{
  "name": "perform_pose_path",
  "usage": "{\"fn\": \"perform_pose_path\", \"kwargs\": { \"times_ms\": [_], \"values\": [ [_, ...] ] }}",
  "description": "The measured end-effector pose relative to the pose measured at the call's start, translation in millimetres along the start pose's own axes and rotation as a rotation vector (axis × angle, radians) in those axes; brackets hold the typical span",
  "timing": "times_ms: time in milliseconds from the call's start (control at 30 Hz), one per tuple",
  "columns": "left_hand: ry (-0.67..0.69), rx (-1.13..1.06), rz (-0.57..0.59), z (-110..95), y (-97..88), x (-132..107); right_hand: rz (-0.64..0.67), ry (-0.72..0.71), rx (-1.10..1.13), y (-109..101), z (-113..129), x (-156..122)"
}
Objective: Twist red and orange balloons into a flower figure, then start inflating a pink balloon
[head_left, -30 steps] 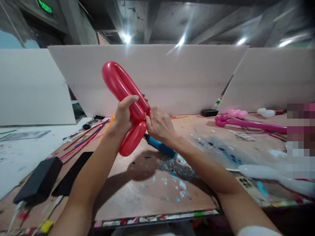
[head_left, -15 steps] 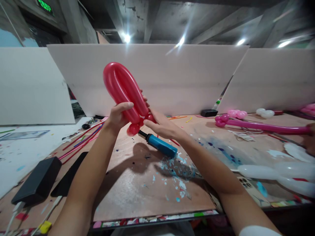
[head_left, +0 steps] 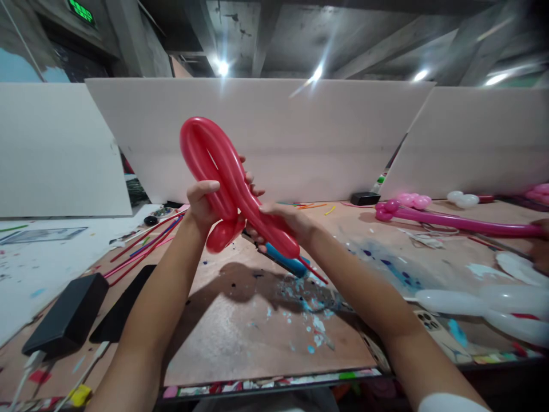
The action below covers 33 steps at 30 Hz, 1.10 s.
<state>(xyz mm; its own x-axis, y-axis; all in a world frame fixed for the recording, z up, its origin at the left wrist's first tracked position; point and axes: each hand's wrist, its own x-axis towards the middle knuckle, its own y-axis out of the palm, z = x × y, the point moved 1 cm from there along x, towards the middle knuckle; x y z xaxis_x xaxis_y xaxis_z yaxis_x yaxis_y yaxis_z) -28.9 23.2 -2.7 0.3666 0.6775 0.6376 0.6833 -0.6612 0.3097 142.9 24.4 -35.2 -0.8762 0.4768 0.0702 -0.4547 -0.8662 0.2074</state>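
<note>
A long red modelling balloon (head_left: 229,163) is bent into a tall loop in front of me. My left hand (head_left: 202,201) wraps its left side, thumb across the front. My right hand (head_left: 283,216) holds the right strand, with fingertips showing behind it. Below the left hand bulges a short red bubble. The other end runs down to the right past my right hand and finishes in a thin uninflated tail. Behind that end a blue balloon pump (head_left: 281,260) lies on the table, partly covered by the balloon.
Left are a black box (head_left: 64,312) with a cable, a dark phone (head_left: 122,306) and uninflated balloons (head_left: 146,246). Right are a magenta balloon (head_left: 463,223) in another person's hand (head_left: 541,243), white balloons (head_left: 484,303) and a phone (head_left: 441,332). White panels (head_left: 266,131) stand behind.
The right strand now extends down to the right with its tail showing, where small bubbles were bunched before. The loop has narrowed and dropped slightly, and the lower bubble has shifted left.
</note>
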Motion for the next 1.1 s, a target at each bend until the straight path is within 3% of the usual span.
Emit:
{"fn": "perform_pose_path", "kwargs": {
  "times_ms": [100, 200, 300, 433, 533, 667, 833, 1000, 1100],
  "values": [
    [-0.011, -0.022, 0.032, 1.6, 3.6, -1.5, 0.2, 0.053, 0.251, 2.0, -5.7, 1.1],
    [-0.022, -0.011, 0.054, 1.5, 5.8, -1.5, 0.202, 0.03, 0.213, 5.0, -7.2, 2.6],
    [-0.048, 0.033, 0.041, 1.7, 7.5, 0.7, -0.104, -0.033, -0.175, 4.9, -3.6, 4.4],
    [-0.047, 0.088, -0.086, 9.5, 11.2, 6.3, -0.623, -0.314, -1.019, 0.6, 3.1, 6.8],
    [-0.018, 0.135, -0.254, 18.4, 14.9, 9.7, -0.805, -0.397, -1.486, -0.5, 0.3, 8.0],
    [-0.008, 0.141, -0.396, 24.9, 19.4, 11.9, -0.922, -0.351, -1.731, 0.9, -6.5, 8.2],
    [0.017, 0.155, -0.375, 22.1, 17.0, 12.9, -0.846, -0.435, -1.646, -0.1, -1.9, 6.9],
    [-0.012, 0.153, -0.176, 11.8, 9.4, 7.3, -0.756, -0.466, -1.208, -4.0, 10.3, -1.4],
    [-0.008, 0.143, -0.094, 5.8, 6.4, 2.9, -0.612, -0.424, -0.941, -2.4, 11.8, -3.2]
  ]
}}
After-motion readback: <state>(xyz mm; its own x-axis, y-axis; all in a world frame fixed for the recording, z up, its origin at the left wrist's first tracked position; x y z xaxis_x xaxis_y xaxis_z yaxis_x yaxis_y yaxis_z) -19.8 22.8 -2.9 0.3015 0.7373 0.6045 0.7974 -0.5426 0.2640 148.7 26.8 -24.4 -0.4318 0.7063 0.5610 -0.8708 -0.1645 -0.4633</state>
